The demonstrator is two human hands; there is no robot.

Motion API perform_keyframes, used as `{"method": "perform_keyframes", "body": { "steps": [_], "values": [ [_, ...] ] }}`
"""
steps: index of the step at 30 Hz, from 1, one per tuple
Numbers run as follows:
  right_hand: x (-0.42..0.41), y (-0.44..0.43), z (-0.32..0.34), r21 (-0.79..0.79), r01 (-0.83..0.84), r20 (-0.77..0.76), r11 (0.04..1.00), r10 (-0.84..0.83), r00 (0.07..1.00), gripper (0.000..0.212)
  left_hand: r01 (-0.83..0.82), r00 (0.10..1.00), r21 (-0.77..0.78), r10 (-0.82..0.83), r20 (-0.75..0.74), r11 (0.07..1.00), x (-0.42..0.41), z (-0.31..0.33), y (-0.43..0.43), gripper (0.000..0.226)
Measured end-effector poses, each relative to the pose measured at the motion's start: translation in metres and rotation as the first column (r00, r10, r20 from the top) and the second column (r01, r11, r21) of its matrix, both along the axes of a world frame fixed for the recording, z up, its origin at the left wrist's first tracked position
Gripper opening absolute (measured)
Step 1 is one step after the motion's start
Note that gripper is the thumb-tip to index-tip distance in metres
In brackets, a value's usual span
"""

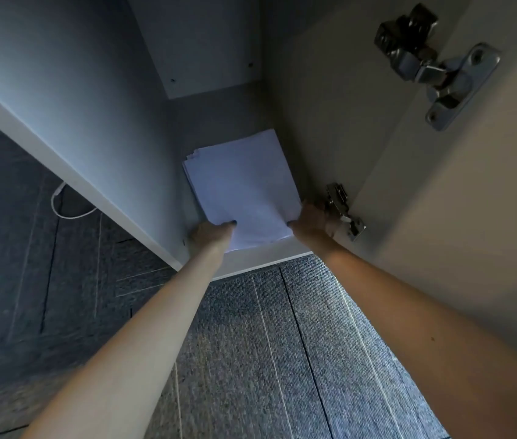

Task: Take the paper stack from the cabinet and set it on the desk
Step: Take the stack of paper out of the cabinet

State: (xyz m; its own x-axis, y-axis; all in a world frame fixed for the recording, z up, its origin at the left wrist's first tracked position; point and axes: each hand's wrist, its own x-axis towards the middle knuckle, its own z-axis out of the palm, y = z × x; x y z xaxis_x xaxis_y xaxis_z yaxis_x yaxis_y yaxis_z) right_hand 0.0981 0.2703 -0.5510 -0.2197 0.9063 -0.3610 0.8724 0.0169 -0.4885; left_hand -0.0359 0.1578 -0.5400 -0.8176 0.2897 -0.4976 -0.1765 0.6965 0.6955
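Observation:
A white paper stack [241, 185] lies on the floor of an open cabinet [76, 99], its near edge at the cabinet's front lip. My left hand [211, 234] grips the stack's near left corner, thumb on top. My right hand [312, 220] holds the near right corner the same way. Both arms reach down and forward into the cabinet. The top sheets are slightly fanned at the far left corner. No desk is in view.
The cabinet door [472, 217] stands open on the right, with a metal hinge [434, 64] up high and another hinge [344, 210] just beside my right hand. Grey carpet tiles [266, 343] cover the floor below. A white cable [67, 204] lies left of the cabinet.

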Motion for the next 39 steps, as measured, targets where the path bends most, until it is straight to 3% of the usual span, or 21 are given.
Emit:
{"method": "perform_keyframes", "body": {
  "steps": [3,6,10,12,17,21,27,33,39],
  "values": [
    [-0.001,-0.005,0.002,0.053,-0.06,0.055,0.997,0.057,0.997,0.066,-0.173,0.969,0.122,0.147,0.2,0.977,-0.003,0.009,0.007,0.072],
    [-0.002,-0.005,0.004,0.044,-0.038,0.062,0.998,0.035,0.997,0.061,-0.154,0.933,0.166,0.088,0.348,0.974,-0.007,0.01,0.007,0.06],
    [-0.004,0.003,0.011,-0.186,0.138,-0.147,0.973,-0.166,0.975,0.067,0.117,0.993,0.058,-0.118,0.014,0.991,-0.001,0.003,-0.007,0.055],
    [-0.005,0.006,0.013,-0.278,0.234,-0.27,0.932,-0.309,0.912,0.062,0.164,0.986,0.056,-0.165,0.014,0.985,0.001,0.001,-0.014,0.052],
    [-0.003,0.0,0.022,-0.164,0.089,-0.333,0.982,-0.14,0.932,0.042,0.213,0.963,-0.019,-0.213,-0.166,0.977,-0.004,-0.005,-0.019,0.071],
    [-0.002,-0.015,0.035,-0.121,0.158,-0.532,0.98,-0.198,0.823,0.047,0.083,0.997,0.177,-0.083,-0.011,0.981,0.002,0.02,-0.027,0.046],
    [0.022,-0.044,0.07,-0.163,0.262,-0.665,0.951,-0.303,0.683,0.044,-0.107,0.938,0.291,-0.001,0.347,0.951,0.001,0.055,-0.047,0.043],
    [0.046,-0.063,0.093,-0.266,0.214,-0.698,0.94,-0.341,0.63,0.053,-0.087,0.811,0.412,-0.176,0.558,0.907,0.007,0.098,-0.061,0.011],
    [0.071,-0.072,0.142,-0.271,0.17,-0.676,0.947,-0.313,0.667,0.058,0.083,0.788,0.285,-0.238,0.567,0.955,0.025,0.155,-0.072,0.009]
  ]
}}
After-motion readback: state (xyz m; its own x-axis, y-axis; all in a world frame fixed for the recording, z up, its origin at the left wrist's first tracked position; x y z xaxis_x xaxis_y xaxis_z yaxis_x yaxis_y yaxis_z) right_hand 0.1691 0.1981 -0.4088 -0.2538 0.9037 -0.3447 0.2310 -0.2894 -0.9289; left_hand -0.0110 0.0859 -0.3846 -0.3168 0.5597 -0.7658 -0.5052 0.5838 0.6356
